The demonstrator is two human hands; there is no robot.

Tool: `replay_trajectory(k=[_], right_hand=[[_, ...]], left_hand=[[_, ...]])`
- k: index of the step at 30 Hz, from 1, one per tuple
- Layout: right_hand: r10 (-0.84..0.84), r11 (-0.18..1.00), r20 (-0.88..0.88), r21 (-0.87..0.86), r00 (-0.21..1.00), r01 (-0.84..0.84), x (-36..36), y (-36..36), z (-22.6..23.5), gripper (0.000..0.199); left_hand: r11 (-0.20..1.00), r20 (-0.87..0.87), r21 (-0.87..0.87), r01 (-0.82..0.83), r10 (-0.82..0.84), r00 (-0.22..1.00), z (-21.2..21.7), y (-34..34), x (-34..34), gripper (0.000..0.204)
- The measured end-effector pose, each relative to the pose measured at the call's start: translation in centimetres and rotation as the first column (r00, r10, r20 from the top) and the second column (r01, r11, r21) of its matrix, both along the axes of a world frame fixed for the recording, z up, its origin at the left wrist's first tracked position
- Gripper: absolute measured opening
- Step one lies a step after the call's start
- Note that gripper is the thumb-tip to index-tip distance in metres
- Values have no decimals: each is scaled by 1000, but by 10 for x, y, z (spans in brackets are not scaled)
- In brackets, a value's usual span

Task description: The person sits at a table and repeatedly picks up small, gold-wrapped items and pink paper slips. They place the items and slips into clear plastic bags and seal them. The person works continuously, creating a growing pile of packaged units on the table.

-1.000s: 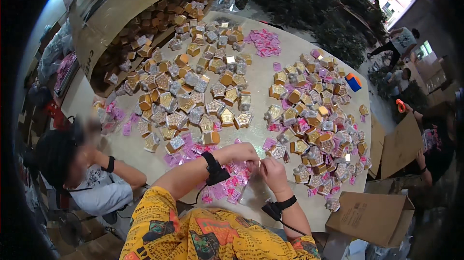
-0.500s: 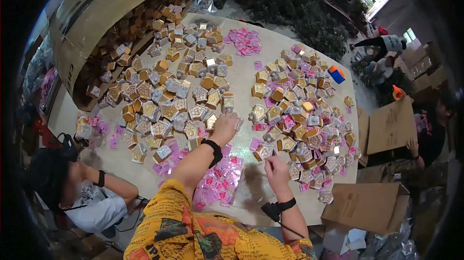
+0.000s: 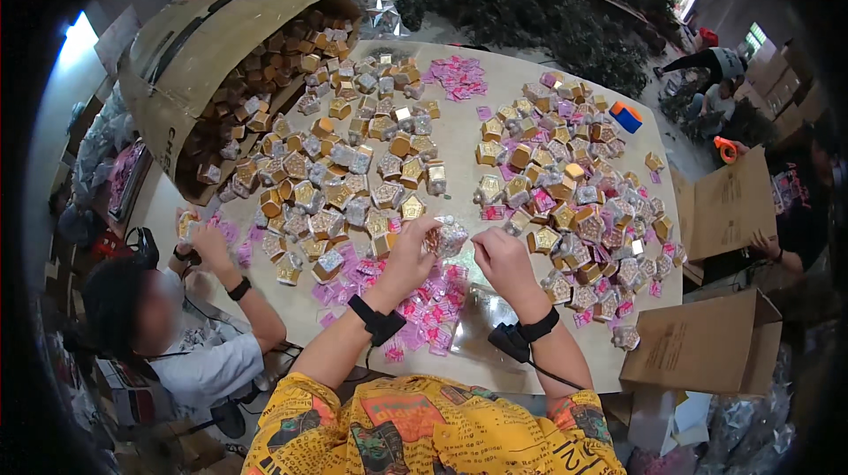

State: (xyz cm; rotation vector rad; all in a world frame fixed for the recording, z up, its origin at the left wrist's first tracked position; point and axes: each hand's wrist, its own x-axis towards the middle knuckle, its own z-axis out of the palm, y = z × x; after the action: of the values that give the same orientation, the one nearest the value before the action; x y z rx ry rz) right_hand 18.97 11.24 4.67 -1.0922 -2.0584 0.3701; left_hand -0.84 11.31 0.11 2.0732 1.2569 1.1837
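Observation:
In front of me my left hand point(image 3: 408, 258) is closed around a small house-shaped ornament point(image 3: 451, 237), white and gold with a shiny surface. Just to its right, my right hand point(image 3: 506, 265) has thumb and fingers pinched together. Whatever those fingers hold, if anything, is too small to make out. Below my left hand lie pink printed packets point(image 3: 439, 298), spread in a heap beside a clear plastic sheet point(image 3: 481, 325). Similar gold and white ornaments point(image 3: 322, 223) cover the table to the left. Another pile of ornaments point(image 3: 579, 210), mixed with pink packets, lies on the right.
A big carton point(image 3: 190, 60) lies tipped at the far left, ornaments spilling out. An orange and blue tape roll point(image 3: 626, 117) sits near the right edge. Open cardboard boxes point(image 3: 698, 343) stand at the right. A co-worker point(image 3: 177, 325) works at my left; another person holds a box at the right.
My left hand has drawn back from the left pile with an ornament in it. My right hand has moved up beside it. The co-worker at left has raised their hands to an ornament.

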Motion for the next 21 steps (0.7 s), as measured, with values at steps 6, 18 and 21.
replay_trajectory(k=[6, 18, 21], right_hand=[[23, 997, 68, 71, 997, -28, 2, -12, 7, 6], [-23, 980, 372, 193, 928, -53, 5, -31, 10, 5], [-21, 973, 456, 215, 890, -87, 5, -34, 12, 4]], left_hand=[[1000, -34, 25, -2, 2, 999, 17, -22, 6, 54], [998, -50, 63, 2, 1, 999, 38, -48, 12, 53], [999, -62, 41, 3, -1, 998, 39, -52, 11, 51]])
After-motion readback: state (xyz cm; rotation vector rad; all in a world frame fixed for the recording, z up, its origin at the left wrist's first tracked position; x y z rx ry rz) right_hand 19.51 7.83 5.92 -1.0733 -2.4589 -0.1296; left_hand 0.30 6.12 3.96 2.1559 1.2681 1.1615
